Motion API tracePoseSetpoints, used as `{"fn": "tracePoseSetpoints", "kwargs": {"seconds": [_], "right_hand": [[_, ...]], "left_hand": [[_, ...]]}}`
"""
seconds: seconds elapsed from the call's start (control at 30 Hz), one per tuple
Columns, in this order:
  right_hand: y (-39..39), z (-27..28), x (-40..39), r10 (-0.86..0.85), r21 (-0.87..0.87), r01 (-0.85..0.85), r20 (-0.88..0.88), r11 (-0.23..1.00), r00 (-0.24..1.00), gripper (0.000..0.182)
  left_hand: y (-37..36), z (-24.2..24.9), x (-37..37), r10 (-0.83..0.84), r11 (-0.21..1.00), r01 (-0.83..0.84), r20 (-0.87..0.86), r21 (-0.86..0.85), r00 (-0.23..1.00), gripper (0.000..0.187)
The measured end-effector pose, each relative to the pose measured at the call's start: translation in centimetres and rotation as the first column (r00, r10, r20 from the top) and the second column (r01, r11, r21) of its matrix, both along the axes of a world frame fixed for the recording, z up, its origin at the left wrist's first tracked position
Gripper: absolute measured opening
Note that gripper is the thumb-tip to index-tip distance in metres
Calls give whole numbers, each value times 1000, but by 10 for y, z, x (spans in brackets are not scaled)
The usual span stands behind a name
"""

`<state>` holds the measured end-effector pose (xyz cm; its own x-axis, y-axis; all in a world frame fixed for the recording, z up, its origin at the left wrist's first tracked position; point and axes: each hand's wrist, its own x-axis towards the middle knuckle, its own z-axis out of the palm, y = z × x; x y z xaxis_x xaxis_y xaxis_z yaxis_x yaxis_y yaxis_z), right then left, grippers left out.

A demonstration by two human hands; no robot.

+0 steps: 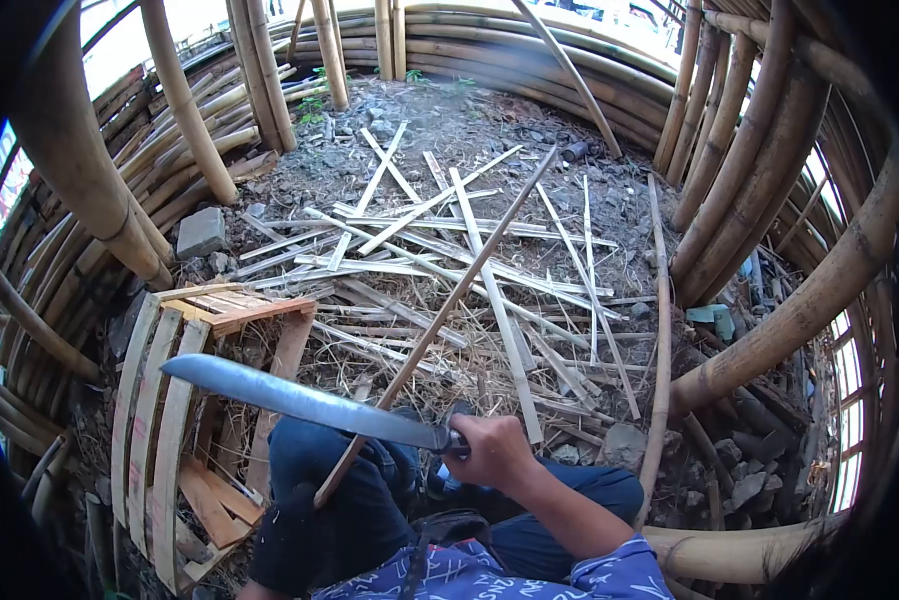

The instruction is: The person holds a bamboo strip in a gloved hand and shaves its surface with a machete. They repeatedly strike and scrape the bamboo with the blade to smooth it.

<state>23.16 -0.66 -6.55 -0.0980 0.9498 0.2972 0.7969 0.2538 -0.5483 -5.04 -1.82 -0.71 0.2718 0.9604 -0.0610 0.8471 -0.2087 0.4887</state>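
Note:
My right hand (492, 452) is closed round the handle of a machete (300, 395), its broad blade pointing left across my knees. A long brown bamboo strip (450, 305) slants from my lap up toward the far side, and the blade crosses it near its lower end. At that lower end is my left hand (295, 520) in a dark glove, closed on the strip; its fingers blend into my dark trousers. Left of my knees stands a slatted wooden crate (150, 420). Many pale split bamboo strips (490, 290) lie crisscrossed on the ground ahead.
Thick bamboo posts rise at the left (100, 170) and right (760, 190). Stacked bamboo poles (530, 60) line the back. A grey block (202, 233) sits behind the crate. A thin pole (660, 340) and rubble (755, 480) lie on the right.

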Motion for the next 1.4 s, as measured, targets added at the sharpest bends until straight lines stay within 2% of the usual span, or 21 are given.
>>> {"fn": "tracePoseSetpoints", "kwargs": {"seconds": [0.07,0.2,0.3,0.37,0.4,0.5,0.7,0.77,0.8,0.83,0.87,0.93,1.0,1.07,1.13,1.2,1.3,1.33,1.4], "right_hand": [[-1,1,-2,-18,-6,18,16,1000,1000,21],[10,-13,7,-136,48,132,93,990,986,20],[19,-22,22,-184,63,176,141,982,973,17],[30,-31,46,-291,38,289,186,957,939,17],[35,-41,59,-360,35,362,224,932,906,19],[40,-34,77,-402,70,398,249,915,881,19],[50,-29,84,-376,82,368,288,926,881,16],[50,-33,80,-361,90,350,270,932,892,15],[49,-34,77,-358,108,341,252,934,899,14],[45,-30,69,-303,142,282,164,949,939,12],[43,-26,60,-301,141,280,165,950,939,12],[34,-19,45,-190,145,165,182,976,965,14],[41,-18,56,-182,76,168,229,983,956,16],[55,-35,84,-349,60,348,292,936,890,18],[66,-36,100,-501,148,479,251,865,828,20],[64,-31,101,-474,228,426,239,876,847,21],[44,-15,74,-292,97,278,190,956,937,19],[45,-13,69,-294,92,281,189,955,937,19],[40,-14,64,-137,83,121,226,989,965,18]], "left_hand": [[2,-1,0,-22,999,26,105,-35,994,7],[-5,6,4,13,994,-5,76,-108,997,5],[-8,7,4,1,994,7,79,-105,997,6],[-8,2,2,20,998,-9,175,-63,984,7],[-7,4,2,23,997,-10,165,-75,986,7],[-4,7,6,-27,995,34,78,-92,997,9],[-6,8,9,-5,989,-1,-40,-149,999,18],[-9,6,8,-8,999,6,-32,-34,999,20],[-9,7,8,-5,999,4,-35,-35,999,20],[-7,9,9,12,998,-13,-31,-64,999,20],[-5,10,11,27,995,-30,-26,-96,999,21],[-3,15,14,29,990,-32,-23,-139,999,17],[0,14,12,23,984,-27,-24,-175,999,14],[-2,7,8,32,987,-26,36,-160,999,9],[-5,7,8,29,992,-29,2,-120,1000,9],[-1,8,12,32,997,-34,-30,-65,999,9],[1,14,15,25,997,-30,-74,-70,997,13],[0,15,16,11,1000,-12,-60,-25,998,13],[-5,11,11,-17,1000,17,-58,4,998,13]]}}
